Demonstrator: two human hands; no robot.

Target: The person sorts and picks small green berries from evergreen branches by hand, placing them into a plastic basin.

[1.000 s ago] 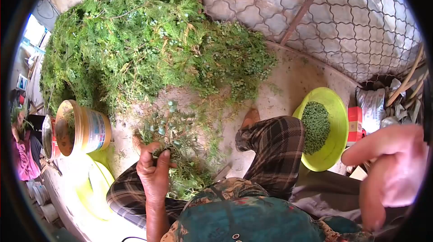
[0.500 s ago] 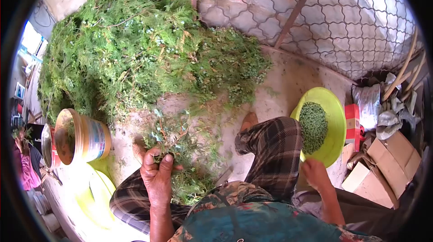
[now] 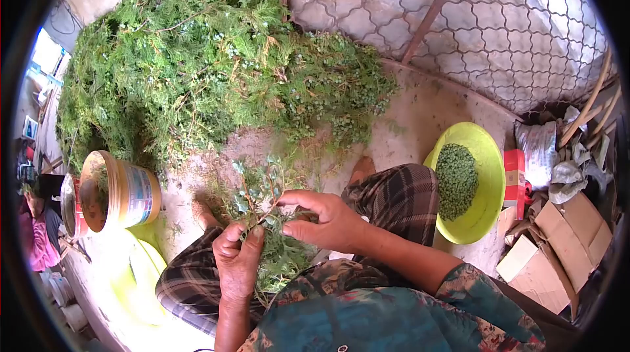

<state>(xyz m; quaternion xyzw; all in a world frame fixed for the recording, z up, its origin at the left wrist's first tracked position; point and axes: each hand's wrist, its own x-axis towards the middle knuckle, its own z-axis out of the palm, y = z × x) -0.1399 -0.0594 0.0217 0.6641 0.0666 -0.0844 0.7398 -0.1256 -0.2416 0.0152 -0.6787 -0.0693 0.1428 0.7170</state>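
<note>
A green sprig with pale blue-green berries [image 3: 244,196] stands up from my left hand [image 3: 237,253], whose thumb and fingers are pinched on its stem. My right hand [image 3: 321,219] is beside the sprig's right side, thumb and index finger apart around its twigs; nothing shows between them. Loose green cuttings [image 3: 282,263] lie below, between my legs. To the right, a yellow-green basin [image 3: 489,188] holds many picked green berries [image 3: 456,181].
A big heap of leafy branches [image 3: 197,70] fills the upper left. Buckets [image 3: 141,198] lie at the left, with another person [image 3: 41,234] beyond. A wire mesh panel [image 3: 505,37] stands at the upper right, above cardboard [image 3: 571,240] and a red box [image 3: 514,178].
My right hand has moved left from beside the basin to the sprig, and its fingers have opened. My left hand still holds the sprig, slightly more to the right.
</note>
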